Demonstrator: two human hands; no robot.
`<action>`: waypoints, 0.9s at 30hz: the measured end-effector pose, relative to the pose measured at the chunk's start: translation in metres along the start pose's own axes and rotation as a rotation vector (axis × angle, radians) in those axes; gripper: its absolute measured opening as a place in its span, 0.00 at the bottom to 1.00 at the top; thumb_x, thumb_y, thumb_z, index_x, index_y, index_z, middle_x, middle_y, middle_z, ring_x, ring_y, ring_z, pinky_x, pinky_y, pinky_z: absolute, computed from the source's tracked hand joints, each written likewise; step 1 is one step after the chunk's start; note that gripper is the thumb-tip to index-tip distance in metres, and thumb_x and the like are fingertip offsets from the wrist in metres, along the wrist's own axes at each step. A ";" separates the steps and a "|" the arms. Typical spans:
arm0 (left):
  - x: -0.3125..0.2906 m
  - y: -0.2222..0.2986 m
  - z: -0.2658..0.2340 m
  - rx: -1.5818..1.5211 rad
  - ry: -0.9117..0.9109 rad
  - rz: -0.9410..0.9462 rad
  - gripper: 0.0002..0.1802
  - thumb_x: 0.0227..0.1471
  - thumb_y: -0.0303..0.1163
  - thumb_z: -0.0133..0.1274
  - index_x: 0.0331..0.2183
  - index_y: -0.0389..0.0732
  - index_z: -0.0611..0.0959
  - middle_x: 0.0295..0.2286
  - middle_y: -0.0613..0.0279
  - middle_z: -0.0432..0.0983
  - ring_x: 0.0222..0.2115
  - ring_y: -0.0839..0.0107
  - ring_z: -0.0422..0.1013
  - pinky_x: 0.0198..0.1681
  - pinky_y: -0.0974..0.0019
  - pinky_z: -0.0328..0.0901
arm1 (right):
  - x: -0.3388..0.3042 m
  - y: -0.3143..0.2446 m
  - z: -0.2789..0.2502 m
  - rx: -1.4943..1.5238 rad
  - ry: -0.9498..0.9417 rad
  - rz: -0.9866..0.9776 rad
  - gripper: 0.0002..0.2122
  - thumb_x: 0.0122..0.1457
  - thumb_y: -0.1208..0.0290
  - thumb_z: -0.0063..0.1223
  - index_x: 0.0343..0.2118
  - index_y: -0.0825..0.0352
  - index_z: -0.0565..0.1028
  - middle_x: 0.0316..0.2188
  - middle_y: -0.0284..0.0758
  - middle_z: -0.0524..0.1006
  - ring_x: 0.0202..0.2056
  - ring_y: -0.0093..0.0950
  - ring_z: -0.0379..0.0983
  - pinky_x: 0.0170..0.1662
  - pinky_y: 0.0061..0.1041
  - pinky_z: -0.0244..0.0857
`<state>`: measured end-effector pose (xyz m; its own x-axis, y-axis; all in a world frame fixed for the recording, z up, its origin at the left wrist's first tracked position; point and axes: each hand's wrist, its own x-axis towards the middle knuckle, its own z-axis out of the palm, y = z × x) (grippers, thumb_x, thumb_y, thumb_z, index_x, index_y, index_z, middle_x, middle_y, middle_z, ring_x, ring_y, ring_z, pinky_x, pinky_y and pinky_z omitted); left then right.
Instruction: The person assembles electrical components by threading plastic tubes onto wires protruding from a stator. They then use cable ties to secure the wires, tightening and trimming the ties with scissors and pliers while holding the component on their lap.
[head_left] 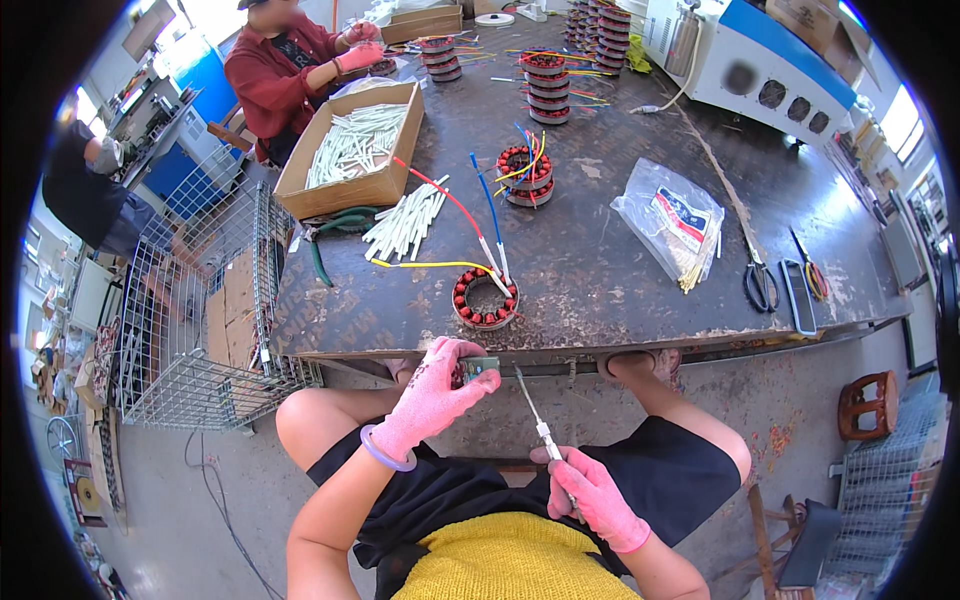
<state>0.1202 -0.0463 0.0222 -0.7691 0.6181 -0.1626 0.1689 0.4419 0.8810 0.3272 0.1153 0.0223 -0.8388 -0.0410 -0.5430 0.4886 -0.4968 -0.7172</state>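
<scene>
My left hand (pixel 432 395), in a pink glove, is closed around a small dark-green tin or box (pixel 488 371) just off the table's front edge. In my right hand (pixel 598 497), also pink-gloved, is a soldering iron (pixel 541 425), its long thin metal tip slanting up toward the tin but apart from it. Beyond my hands, near the table edge, lies a ring-shaped motor stator (pixel 487 299) with red coils. Red, blue and yellow leads rise from it, with white sleeves on the red and blue ones.
White sleeves lie in a loose pile (pixel 406 220) and fill a cardboard box (pixel 292 198). Stacked stators (pixel 526 176), green-handled pliers (pixel 320 262), a plastic bag (pixel 667 212) and scissors (pixel 760 287) are on the table (pixel 600 290). A wire cage stands at left; a co-worker works at the far left.
</scene>
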 end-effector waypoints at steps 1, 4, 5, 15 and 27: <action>-0.001 -0.001 -0.001 0.019 -0.003 0.001 0.25 0.49 0.41 0.64 0.44 0.35 0.77 0.36 0.63 0.64 0.31 0.77 0.62 0.34 0.71 0.62 | 0.000 0.000 0.000 -0.005 -0.002 0.008 0.17 0.69 0.63 0.43 0.54 0.70 0.68 0.17 0.24 0.68 0.20 0.14 0.65 0.26 0.15 0.58; -0.001 -0.003 0.000 0.063 0.015 0.058 0.24 0.50 0.40 0.63 0.43 0.35 0.77 0.36 0.62 0.65 0.30 0.76 0.62 0.34 0.70 0.62 | 0.001 0.000 0.001 -0.013 -0.007 0.020 0.17 0.69 0.63 0.43 0.54 0.69 0.68 0.17 0.24 0.67 0.21 0.14 0.64 0.26 0.15 0.59; -0.001 -0.003 0.000 0.057 0.019 0.057 0.24 0.50 0.40 0.63 0.43 0.35 0.77 0.36 0.62 0.65 0.30 0.76 0.62 0.35 0.70 0.62 | 0.002 0.000 0.002 -0.012 -0.009 0.018 0.17 0.69 0.63 0.43 0.54 0.69 0.69 0.17 0.24 0.67 0.21 0.14 0.64 0.26 0.15 0.59; -0.001 0.000 0.002 0.120 0.093 0.110 0.25 0.46 0.41 0.65 0.41 0.35 0.78 0.34 0.61 0.67 0.32 0.73 0.65 0.35 0.70 0.63 | 0.003 0.006 0.000 -0.005 -0.031 -0.002 0.17 0.69 0.62 0.43 0.54 0.68 0.69 0.17 0.23 0.67 0.21 0.14 0.64 0.26 0.15 0.58; 0.000 -0.001 0.003 0.059 0.126 0.072 0.26 0.43 0.40 0.67 0.41 0.35 0.78 0.35 0.60 0.67 0.34 0.71 0.67 0.39 0.67 0.65 | 0.003 0.006 0.003 0.006 0.015 -0.021 0.17 0.68 0.63 0.43 0.52 0.69 0.70 0.16 0.22 0.68 0.18 0.14 0.65 0.22 0.13 0.54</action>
<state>0.1218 -0.0447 0.0201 -0.8240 0.5652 -0.0396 0.2599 0.4391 0.8601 0.3275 0.1094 0.0177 -0.8451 -0.0180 -0.5344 0.4697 -0.5026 -0.7258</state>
